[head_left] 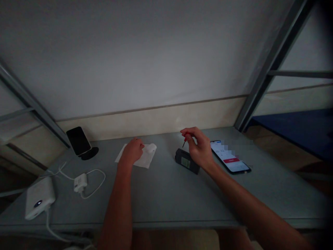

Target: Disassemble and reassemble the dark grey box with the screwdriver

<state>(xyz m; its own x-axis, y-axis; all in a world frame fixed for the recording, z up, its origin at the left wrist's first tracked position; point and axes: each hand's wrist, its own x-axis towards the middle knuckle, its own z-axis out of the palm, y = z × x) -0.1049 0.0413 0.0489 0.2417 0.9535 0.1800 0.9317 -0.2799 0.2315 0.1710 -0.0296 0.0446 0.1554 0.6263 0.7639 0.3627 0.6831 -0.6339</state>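
My right hand (199, 147) pinches a small screwdriver (185, 139) with a red handle and a thin dark shaft that points down. Its tip is close above a dark box-shaped device (186, 162) with a small greenish display, lying on the grey desk; I cannot tell whether they touch. My left hand (134, 151) is over a white sheet of tissue or paper (144, 161), its fingers curled together. What lies between those fingers, if anything, is too small to make out. A crumpled white bit (151, 148) is on the sheet beside them.
Right of the device lies a phone (230, 158) with its screen lit. A dark-screened phone (78, 140) leans on a round stand at the back left. A white power bank (40, 198), a white charger (80, 182) and loose cables lie at left. Metal frame posts (272, 66) flank the desk.
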